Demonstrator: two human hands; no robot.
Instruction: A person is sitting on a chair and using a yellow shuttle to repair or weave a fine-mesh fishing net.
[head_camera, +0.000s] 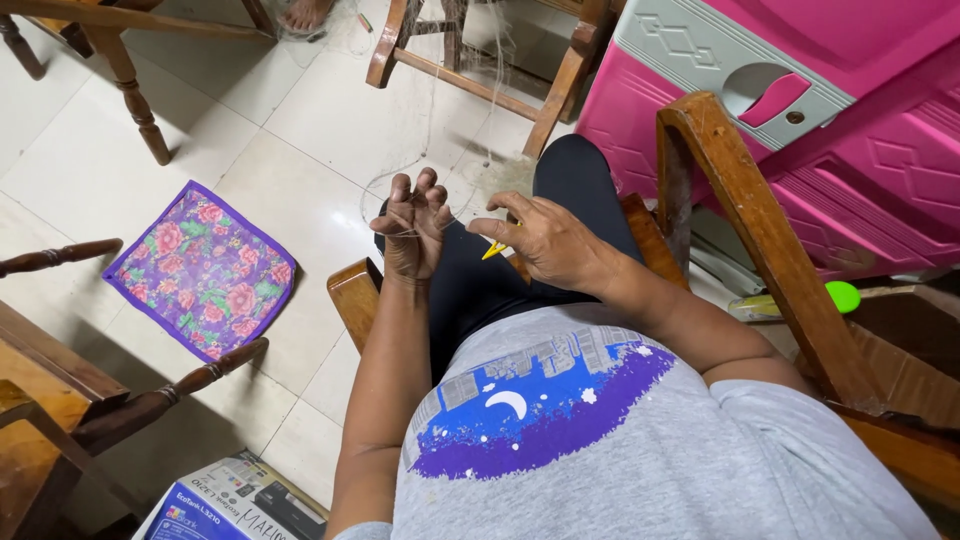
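Observation:
I sit on a wooden chair with my knees ahead of me. My left hand (412, 228) is raised over my lap, fingers bent and spread, with a thin clear line (425, 130) looped across them. My right hand (545, 240) pinches the same line beside it and holds a small yellow tool (494, 250), mostly hidden under the fingers. The fine netting strands rise from my hands toward the chair ahead and a pale bundle (505, 175) rests on my knee.
A purple floral mat (205, 270) lies on the white tiled floor at left. Wooden chairs (480, 60) stand ahead and at left. A pink plastic cabinet (800, 90) fills the right. A printed cardboard box (235, 505) sits at the bottom left.

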